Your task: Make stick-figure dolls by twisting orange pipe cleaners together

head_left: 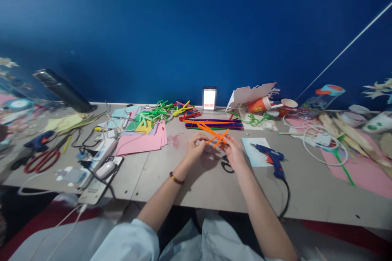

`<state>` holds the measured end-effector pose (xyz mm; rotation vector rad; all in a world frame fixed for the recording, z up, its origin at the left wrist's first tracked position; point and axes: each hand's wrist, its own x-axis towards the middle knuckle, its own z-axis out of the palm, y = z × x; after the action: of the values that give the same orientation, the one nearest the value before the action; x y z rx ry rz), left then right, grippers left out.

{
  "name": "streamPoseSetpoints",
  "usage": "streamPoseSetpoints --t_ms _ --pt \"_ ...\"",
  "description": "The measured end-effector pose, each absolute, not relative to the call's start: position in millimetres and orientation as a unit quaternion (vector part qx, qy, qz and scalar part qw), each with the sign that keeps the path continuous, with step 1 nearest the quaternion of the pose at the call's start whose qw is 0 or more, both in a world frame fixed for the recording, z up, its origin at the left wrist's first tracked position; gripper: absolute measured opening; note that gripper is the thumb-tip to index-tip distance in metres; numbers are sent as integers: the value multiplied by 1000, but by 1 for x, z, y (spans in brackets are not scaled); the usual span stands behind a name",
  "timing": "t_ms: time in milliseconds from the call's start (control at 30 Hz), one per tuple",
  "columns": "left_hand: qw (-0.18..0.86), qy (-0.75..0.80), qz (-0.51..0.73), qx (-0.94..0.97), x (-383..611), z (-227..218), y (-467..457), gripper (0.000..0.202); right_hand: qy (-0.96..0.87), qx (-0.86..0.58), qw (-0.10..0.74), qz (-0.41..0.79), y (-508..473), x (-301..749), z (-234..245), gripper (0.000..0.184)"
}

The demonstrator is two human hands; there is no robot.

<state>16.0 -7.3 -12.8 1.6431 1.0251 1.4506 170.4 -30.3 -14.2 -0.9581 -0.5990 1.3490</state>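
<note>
Both my hands are raised over the middle of the table with orange pipe cleaners (pixel 211 131) crossed between them. The fingers of my left hand (pixel 196 145) pinch the near left end. My right hand (pixel 234 151) is closed around the right part, where short ends stick out in several directions. Just behind lies a bundle of purple, dark and orange pipe cleaners (pixel 226 123). Below my right hand a pair of black-handled scissors (pixel 227 166) rests on the table, its blades partly in shadow.
At right, a blue glue gun (pixel 271 155) lies on a light sheet (pixel 253 160), its cord over the table edge. To the left are pink paper (pixel 141 143), a power strip (pixel 99 158), a phone (pixel 94 191) and red-handled scissors (pixel 43 162). Green pipe cleaners (pixel 156 113) lie behind.
</note>
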Motion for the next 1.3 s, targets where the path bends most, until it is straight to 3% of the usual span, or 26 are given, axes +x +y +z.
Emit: streamPoseSetpoints --t_ms 200,400,467,567,667,800,1300 --pt "365 395 550 639 18 -11 -7 8 -358 -555 587 468 -30 174 -23 34" --pt "347 391 548 653 15 -10 -7 19 -533 -695 399 272 -28 187 -39 15" --pt "346 396 540 657 14 -10 -6 22 -570 -686 406 200 -28 189 -38 9" --pt "348 403 533 657 16 -11 -7 23 -576 -648 481 131 -30 186 -27 11" --pt "357 388 527 667 18 -12 -9 16 -529 -600 545 252 -35 179 -14 19" --pt "393 345 501 689 21 -14 -12 13 -478 -524 562 425 -38 170 -9 27" --pt "273 336 465 772 18 -14 -13 17 -497 -535 548 407 -33 170 -21 28"
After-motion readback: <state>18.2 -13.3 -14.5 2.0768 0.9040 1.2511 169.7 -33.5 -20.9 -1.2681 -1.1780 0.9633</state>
